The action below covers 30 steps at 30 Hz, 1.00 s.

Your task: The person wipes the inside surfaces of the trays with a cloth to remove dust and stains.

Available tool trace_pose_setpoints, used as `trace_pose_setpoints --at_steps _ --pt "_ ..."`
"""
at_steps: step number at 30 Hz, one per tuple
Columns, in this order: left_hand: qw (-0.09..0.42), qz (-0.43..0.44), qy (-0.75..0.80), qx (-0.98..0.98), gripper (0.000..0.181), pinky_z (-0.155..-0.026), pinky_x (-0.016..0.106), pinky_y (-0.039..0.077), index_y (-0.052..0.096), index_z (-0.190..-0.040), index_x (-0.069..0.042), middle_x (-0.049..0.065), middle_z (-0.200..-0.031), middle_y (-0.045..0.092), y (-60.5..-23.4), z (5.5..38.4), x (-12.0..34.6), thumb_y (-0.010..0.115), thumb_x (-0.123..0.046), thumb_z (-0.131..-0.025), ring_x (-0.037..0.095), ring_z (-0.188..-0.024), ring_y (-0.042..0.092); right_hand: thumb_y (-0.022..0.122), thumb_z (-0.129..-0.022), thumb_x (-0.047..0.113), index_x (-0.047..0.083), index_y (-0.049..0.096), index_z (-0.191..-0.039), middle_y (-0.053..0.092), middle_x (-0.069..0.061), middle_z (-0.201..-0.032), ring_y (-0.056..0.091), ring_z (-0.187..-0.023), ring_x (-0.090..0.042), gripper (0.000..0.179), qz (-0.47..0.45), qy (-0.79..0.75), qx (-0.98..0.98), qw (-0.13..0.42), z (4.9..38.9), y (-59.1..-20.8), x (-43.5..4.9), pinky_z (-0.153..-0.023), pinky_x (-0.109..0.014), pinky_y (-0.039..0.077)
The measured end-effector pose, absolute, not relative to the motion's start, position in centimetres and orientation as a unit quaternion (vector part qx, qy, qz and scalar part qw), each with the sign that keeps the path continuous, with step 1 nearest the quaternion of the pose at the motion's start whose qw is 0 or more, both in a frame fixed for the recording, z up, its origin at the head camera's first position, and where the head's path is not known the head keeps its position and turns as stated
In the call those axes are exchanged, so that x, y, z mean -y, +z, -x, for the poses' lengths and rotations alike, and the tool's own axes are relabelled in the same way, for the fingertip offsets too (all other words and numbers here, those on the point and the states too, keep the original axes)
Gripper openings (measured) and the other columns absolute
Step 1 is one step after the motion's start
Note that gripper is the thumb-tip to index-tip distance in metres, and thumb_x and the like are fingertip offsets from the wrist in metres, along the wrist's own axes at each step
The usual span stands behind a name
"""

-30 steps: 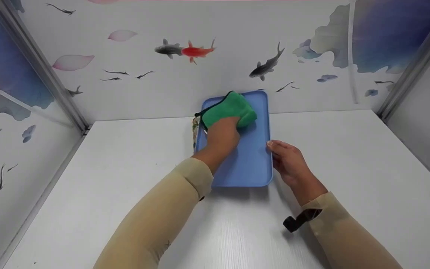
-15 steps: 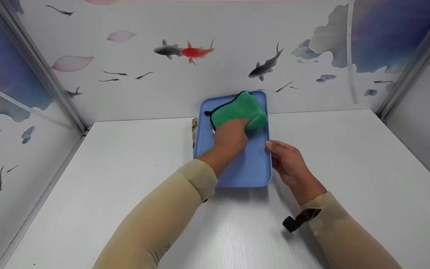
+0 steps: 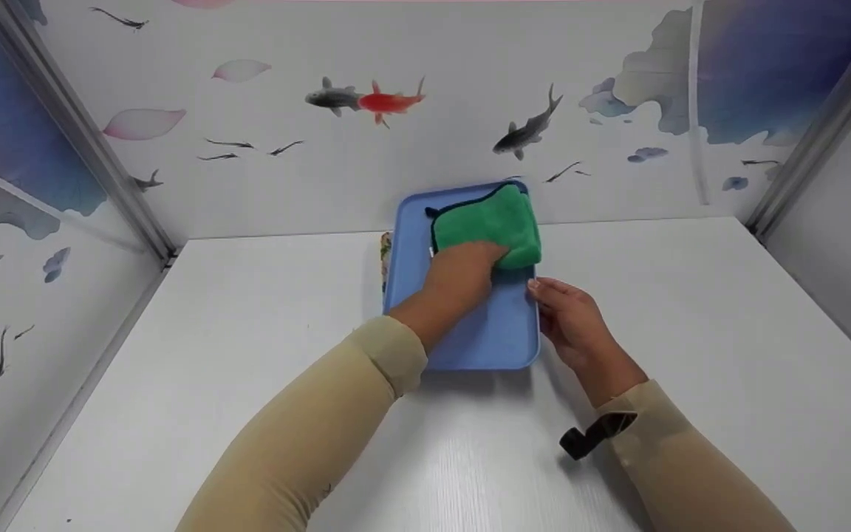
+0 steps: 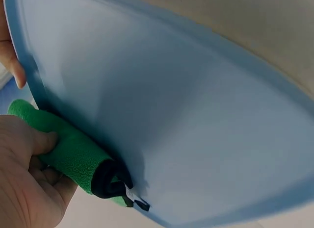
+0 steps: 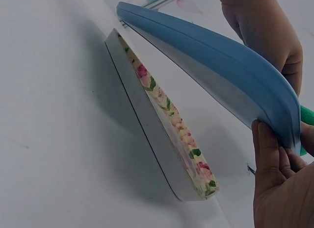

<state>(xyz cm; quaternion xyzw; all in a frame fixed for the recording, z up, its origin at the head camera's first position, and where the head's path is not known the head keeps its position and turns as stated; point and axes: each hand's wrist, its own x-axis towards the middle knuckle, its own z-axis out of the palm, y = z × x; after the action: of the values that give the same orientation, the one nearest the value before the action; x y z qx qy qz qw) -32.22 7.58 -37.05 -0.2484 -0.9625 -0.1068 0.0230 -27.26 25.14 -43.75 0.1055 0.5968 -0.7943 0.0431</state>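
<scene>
Shifted green cloth [image 3: 488, 225] right across blue tray [image 3: 503, 321] since a second ago, now at its upper right edge. Pinching cloth in curled left hand [image 3: 462, 277]; gripping tray, tilted, by right rim with right hand [image 3: 577, 321], near floral-edged box [image 5: 164, 122].

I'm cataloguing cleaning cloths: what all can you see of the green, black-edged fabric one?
The green, plush-looking fabric cloth has black edging, a small black loop at one corner and a whitish tag-like bit beside it. It is folded over, its end loosely rolled. The left hand grips it against the blue, plastic-looking rectangular tray, toward the far right corner in the head view.
</scene>
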Motion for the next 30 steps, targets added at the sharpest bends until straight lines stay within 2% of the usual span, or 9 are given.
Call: trace_pose_setpoints --at_steps 4,9,12,16,18,20,23,26,30 --pt "0.035 0.277 -0.059 0.958 0.041 -0.113 0.038 0.050 0.064 -0.142 -0.025 -0.004 -0.140 0.068 -37.3 32.6 -6.9 0.057 -0.009 -0.105 0.017 -0.132 0.063 0.064 -0.104 0.022 0.007 0.071 -0.121 0.077 0.006 -0.095 0.072 -0.090 -0.007 0.023 -0.103 -0.798 -0.592 0.043 27.3 -43.9 -25.3 -0.083 -0.021 0.059" --pt "0.046 0.299 -0.012 0.953 0.040 -0.117 0.036 0.047 0.062 -0.145 -0.024 -0.003 -0.147 0.063 -37.9 33.1 -5.8 0.052 -0.011 -0.108 0.017 -0.138 0.059 0.065 -0.103 0.022 0.015 0.076 -0.105 0.076 0.006 -0.092 0.070 -0.087 -0.007 0.012 -0.118 -0.804 -0.582 0.043 27.4 -43.9 -25.4 -0.081 -0.020 0.058" --pt "0.064 0.316 0.010 0.946 0.039 -0.116 0.036 0.047 0.063 -0.144 -0.022 -0.002 -0.147 0.063 -38.2 33.4 -5.1 0.053 -0.011 -0.108 0.018 -0.138 0.059 0.066 -0.103 0.023 0.013 0.075 -0.111 0.077 0.006 -0.093 0.071 -0.089 -0.007 0.016 -0.125 -0.804 -0.580 0.043 27.4 -43.9 -25.5 -0.083 -0.021 0.058" --pt "0.095 0.335 0.027 0.937 0.036 -0.110 0.037 0.053 0.068 -0.137 -0.020 -0.001 -0.140 0.068 -38.6 33.9 -4.0 0.054 -0.009 -0.106 0.019 -0.131 0.064 0.068 -0.102 0.025 0.007 0.070 -0.127 0.077 0.007 -0.098 0.070 -0.094 -0.009 0.031 -0.136 -0.800 -0.583 0.043 27.4 -43.8 -25.7 -0.087 -0.021 0.057" --pt "0.101 0.336 0.031 0.936 0.034 -0.107 0.037 0.054 0.069 -0.135 -0.019 -0.001 -0.137 0.069 -38.8 34.1 -3.5 0.054 -0.008 -0.106 0.019 -0.128 0.065 0.068 -0.102 0.027 0.008 0.069 -0.128 0.076 0.008 -0.100 0.069 -0.096 -0.009 0.033 -0.141 -0.798 -0.585 0.043 27.3 -43.8 -25.8 -0.088 -0.021 0.056" --pt "0.097 0.329 0.033 0.939 0.035 -0.108 0.039 0.054 0.068 -0.136 -0.019 -0.001 -0.138 0.068 -39.0 34.2 -2.9 0.054 -0.008 -0.106 0.020 -0.129 0.065 0.067 -0.102 0.026 0.009 0.070 -0.124 0.075 0.008 -0.098 0.069 -0.095 -0.008 0.028 -0.136 -0.799 -0.584 0.040 27.4 -43.8 -25.9 -0.087 -0.020 0.055" --pt "0.081 0.311 0.037 0.946 0.037 -0.111 0.041 0.052 0.067 -0.139 -0.019 0.000 -0.143 0.066 -39.1 34.3 -2.1 0.054 -0.007 -0.106 0.021 -0.134 0.062 0.066 -0.103 0.023 0.013 0.073 -0.108 0.074 0.007 -0.091 0.066 -0.088 -0.007 0.013 -0.128 -0.803 -0.580 0.033 27.5 -44.0 -26.0 -0.082 -0.020 0.054" --pt "0.071 0.298 0.042 0.951 0.039 -0.115 0.043 0.049 0.065 -0.141 -0.020 0.001 -0.146 0.063 -39.3 34.4 -1.4 0.055 -0.007 -0.106 0.022 -0.138 0.058 0.065 -0.103 0.021 0.016 0.074 -0.098 0.073 0.006 -0.087 0.065 -0.085 -0.007 0.011 -0.126 -0.807 -0.576 0.029 27.6 -44.1 -26.1 -0.080 -0.021 0.053" --pt "0.072 0.297 0.049 0.951 0.039 -0.118 0.043 0.046 0.064 -0.141 -0.018 0.002 -0.147 0.063 -39.5 34.4 -0.7 0.057 -0.006 -0.105 0.023 -0.141 0.055 0.067 -0.102 0.022 0.018 0.075 -0.098 0.073 0.007 -0.092 0.065 -0.089 -0.008 0.010 -0.136 -0.806 -0.575 0.030 27.6 -44.0 -26.4 -0.083 -0.021 0.053"
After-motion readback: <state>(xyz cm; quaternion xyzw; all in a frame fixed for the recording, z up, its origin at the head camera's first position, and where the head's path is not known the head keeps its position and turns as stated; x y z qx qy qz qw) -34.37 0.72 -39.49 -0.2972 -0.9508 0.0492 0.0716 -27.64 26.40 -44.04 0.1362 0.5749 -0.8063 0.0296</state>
